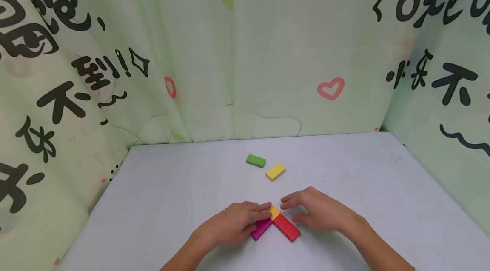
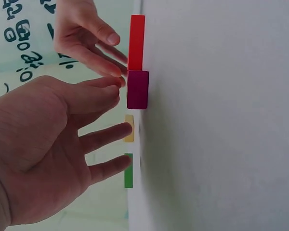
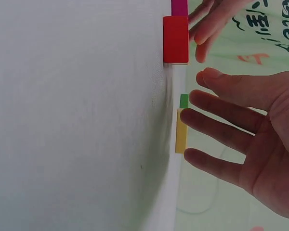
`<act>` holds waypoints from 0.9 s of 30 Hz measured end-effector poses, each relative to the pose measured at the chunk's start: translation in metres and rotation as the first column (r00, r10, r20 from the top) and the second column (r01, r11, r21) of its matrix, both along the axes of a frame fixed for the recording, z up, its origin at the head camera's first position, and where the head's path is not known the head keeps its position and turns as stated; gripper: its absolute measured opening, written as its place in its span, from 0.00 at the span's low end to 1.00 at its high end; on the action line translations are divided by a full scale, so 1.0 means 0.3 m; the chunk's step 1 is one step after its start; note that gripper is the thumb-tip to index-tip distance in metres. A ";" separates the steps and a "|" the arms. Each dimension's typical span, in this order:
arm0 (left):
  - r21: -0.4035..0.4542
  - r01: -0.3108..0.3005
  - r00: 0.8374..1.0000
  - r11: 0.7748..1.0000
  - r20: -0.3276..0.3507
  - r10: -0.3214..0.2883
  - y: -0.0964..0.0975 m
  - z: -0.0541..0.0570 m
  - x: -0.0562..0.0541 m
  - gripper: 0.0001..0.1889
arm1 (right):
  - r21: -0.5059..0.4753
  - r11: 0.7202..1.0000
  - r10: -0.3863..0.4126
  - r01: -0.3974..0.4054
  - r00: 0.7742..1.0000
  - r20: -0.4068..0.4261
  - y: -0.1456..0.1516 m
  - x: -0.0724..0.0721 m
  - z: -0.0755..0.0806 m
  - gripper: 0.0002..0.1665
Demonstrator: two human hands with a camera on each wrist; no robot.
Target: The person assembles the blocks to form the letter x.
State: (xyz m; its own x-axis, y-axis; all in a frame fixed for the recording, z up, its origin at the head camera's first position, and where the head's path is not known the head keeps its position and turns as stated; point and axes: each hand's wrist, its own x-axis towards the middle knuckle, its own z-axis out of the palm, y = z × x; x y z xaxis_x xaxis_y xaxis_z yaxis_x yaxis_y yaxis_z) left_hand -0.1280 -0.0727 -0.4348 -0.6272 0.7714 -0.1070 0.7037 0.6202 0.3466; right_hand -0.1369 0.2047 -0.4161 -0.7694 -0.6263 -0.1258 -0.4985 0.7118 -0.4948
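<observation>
A purple block (image 1: 261,229), a yellow-orange block (image 1: 274,212) and a red block (image 1: 287,228) lie together on the white table, forming an angle with its point facing away. My left hand (image 1: 236,223) is over the purple block, fingers extended, with fingertips right at the yellow-orange one and partly covering both. In the left wrist view its fingers are straight, beside the purple block (image 2: 137,90). Just right of the yellow-orange block, my right hand (image 1: 319,210) hovers with fingers spread and nothing in them; the right wrist view shows its palm facing the red block's side.
Farther back on the table (image 1: 183,186) lie a green block (image 1: 255,161) and a yellow block (image 1: 275,172), slightly apart from each other. Pale green curtains (image 1: 275,49) with black lettering enclose the table's back and both sides.
</observation>
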 end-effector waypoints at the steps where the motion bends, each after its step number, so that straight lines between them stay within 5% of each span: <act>1: -0.010 0.014 1.000 1.000 -0.010 -0.014 -0.001 -0.004 0.000 0.27 | -0.001 1.000 0.000 0.000 1.000 -0.006 0.002 -0.002 -0.001 0.20; 15: -0.054 -0.010 1.000 0.998 0.019 0.011 -0.004 -0.023 0.017 0.28 | 0.005 1.000 -0.025 0.026 0.996 -0.086 0.026 -0.017 0.001 0.18; 22: -0.056 -0.004 0.999 0.998 0.047 0.007 -0.004 -0.026 0.018 0.28 | -0.001 0.994 -0.112 0.113 0.986 -0.124 0.032 -0.026 0.023 0.18; 27: -0.052 -0.007 0.998 0.999 0.056 0.010 -0.010 -0.029 0.017 0.28 | -0.041 0.991 -0.134 0.129 0.975 -0.176 0.024 -0.072 0.048 0.17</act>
State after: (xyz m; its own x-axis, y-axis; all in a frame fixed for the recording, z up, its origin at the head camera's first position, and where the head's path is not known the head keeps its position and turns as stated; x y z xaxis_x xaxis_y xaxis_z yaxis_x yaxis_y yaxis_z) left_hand -0.1228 -0.0758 -0.4434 -0.6257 0.7586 -0.1819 0.6785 0.6443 0.3530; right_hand -0.1584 0.2117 -0.4016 -0.8535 -0.5197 0.0377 -0.4837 0.7633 -0.4283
